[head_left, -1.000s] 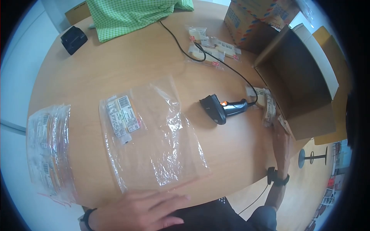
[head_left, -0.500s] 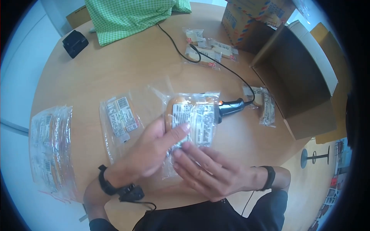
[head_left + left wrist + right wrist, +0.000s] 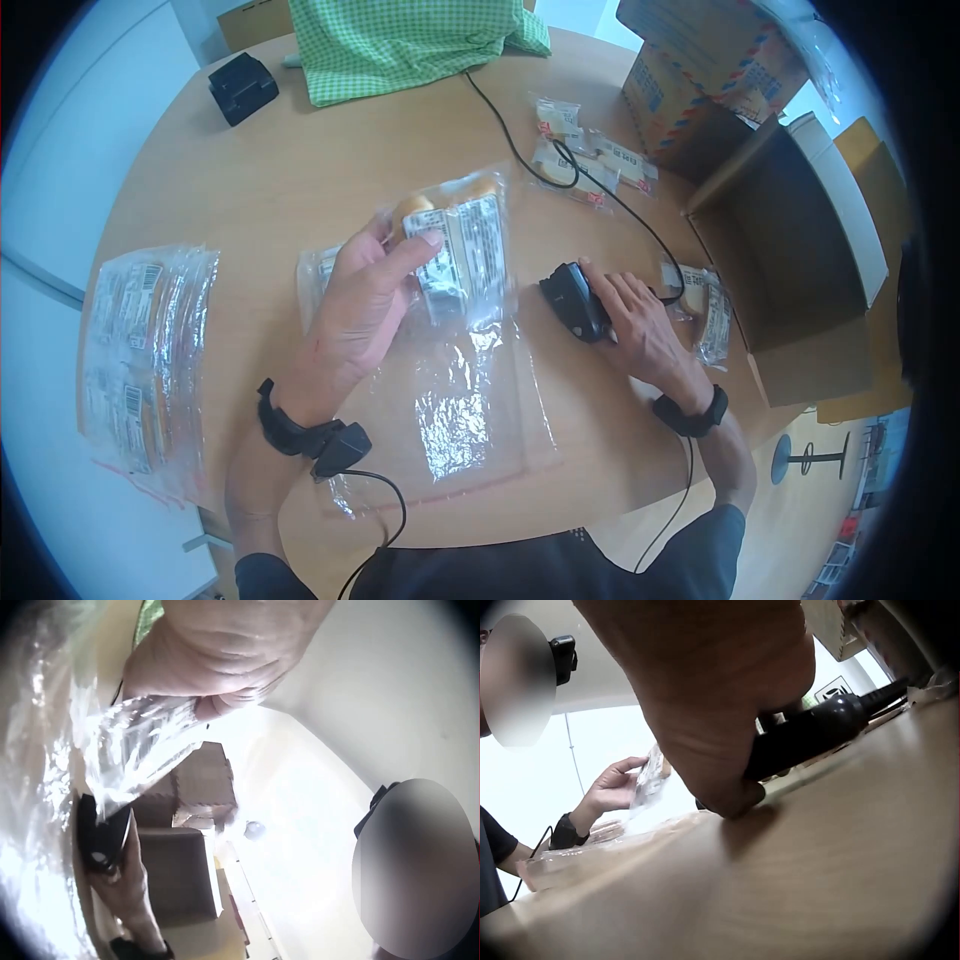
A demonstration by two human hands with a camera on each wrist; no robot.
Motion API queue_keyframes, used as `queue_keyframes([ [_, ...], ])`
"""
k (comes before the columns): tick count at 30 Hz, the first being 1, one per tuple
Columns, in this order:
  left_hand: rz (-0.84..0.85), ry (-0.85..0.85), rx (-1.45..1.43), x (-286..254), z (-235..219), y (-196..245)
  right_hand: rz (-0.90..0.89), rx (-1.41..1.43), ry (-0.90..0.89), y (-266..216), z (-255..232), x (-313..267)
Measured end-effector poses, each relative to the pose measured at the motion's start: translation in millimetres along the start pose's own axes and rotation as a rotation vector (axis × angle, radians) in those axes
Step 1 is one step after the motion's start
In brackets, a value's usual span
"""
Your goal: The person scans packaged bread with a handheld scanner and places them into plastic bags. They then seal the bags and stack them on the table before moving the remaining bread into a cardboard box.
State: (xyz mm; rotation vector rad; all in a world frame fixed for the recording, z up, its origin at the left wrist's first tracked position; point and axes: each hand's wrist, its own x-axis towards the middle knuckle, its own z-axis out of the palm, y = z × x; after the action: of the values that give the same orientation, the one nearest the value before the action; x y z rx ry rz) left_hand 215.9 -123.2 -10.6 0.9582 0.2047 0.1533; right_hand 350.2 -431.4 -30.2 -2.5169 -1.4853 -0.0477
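Note:
My left hand (image 3: pixel 355 300) holds up a clear-wrapped bread packet (image 3: pixel 462 255), thumb across its white printed labels. Two bread pieces show side by side through the film. In the left wrist view the clear wrapper (image 3: pixel 146 742) hangs from my fingers. My right hand (image 3: pixel 645 330) grips the handle of a black barcode scanner (image 3: pixel 573 300) lying on the table. From the right wrist, its dark handle (image 3: pixel 817 735) shows between thumb and fingers. Below the left hand lies a large clear plastic bag (image 3: pixel 460 430), with another labelled packet (image 3: pixel 318 265) partly hidden behind that hand.
A bundle of bagged packets (image 3: pixel 150 360) stands at the left. Loose packets (image 3: pixel 715 320) lie by an open cardboard box (image 3: pixel 800 270) on the right, and several more (image 3: pixel 575 170) near the scanner's cable (image 3: pixel 505 130). A green checked cloth (image 3: pixel 400 50) and black device (image 3: pixel 242 88) sit behind.
My right hand went from beside the box to the bread packet, then to the scanner. The packet came over to my left hand, which rose from the table's front edge and now holds it alone.

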Motion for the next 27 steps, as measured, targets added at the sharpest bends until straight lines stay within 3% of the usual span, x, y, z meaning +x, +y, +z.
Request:
queue_keyframes([
  [2, 0.17, 0.051, 0.013, 1, -4, 0, -0.042, 0.01, 0.068, 0, -3, 4],
  [3, 0.175, 0.053, 0.021, 1, -5, 3, -0.047, 0.015, 0.076, -1, -5, 6],
  [5, 0.399, 0.067, 0.626, 1, -7, 8, -0.086, 0.246, 0.307, -3, -13, 9],
  [6, 0.399, 0.065, 0.631, -1, -6, 14, -0.078, 0.241, 0.329, -4, -22, 8],
  [8, 0.609, -0.07, 1.396, -8, -3, 32, -0.028, 0.289, 0.358, -12, -32, 6],
  [9, 0.609, -0.075, 1.396, -12, 1, 42, 0.022, 0.337, 0.382, -16, -36, 4],
  [10, 0.43, -0.053, 1.445, -16, 5, 51, 0.011, 0.356, 0.379, -17, -40, 1],
  [12, 0.246, -0.025, 1.487, -17, 6, 53, 0.007, 0.346, 0.381, -22, -42, -5],
  [14, 0.231, 0.138, 0.521, -15, 6, 46, -0.001, 0.341, 0.392, -31, -45, -9],
  [15, 0.232, 0.137, 0.525, -12, 3, 41, 0.005, 0.369, 0.427, -41, -47, -10],
  [17, 0.243, -0.024, 0.184, -3, -5, 29, 0.016, 0.397, 0.476, -52, -51, -7],
  [18, 0.239, -0.035, 0.195, -2, -5, 23, 0.028, 0.523, 0.419, -55, -53, -6],
  [20, 0.162, -0.022, -0.052, -4, 2, 6, 0.043, 0.693, 0.352, -62, -51, -2],
  [23, 0.209, 0.087, -0.073, -9, 18, -15, 0.07, 0.742, 0.31, -71, -45, 9],
  [27, 0.251, 0.028, 0.077, -18, 28, -26, 0.058, 0.83, 0.31, -69, -36, 21],
])
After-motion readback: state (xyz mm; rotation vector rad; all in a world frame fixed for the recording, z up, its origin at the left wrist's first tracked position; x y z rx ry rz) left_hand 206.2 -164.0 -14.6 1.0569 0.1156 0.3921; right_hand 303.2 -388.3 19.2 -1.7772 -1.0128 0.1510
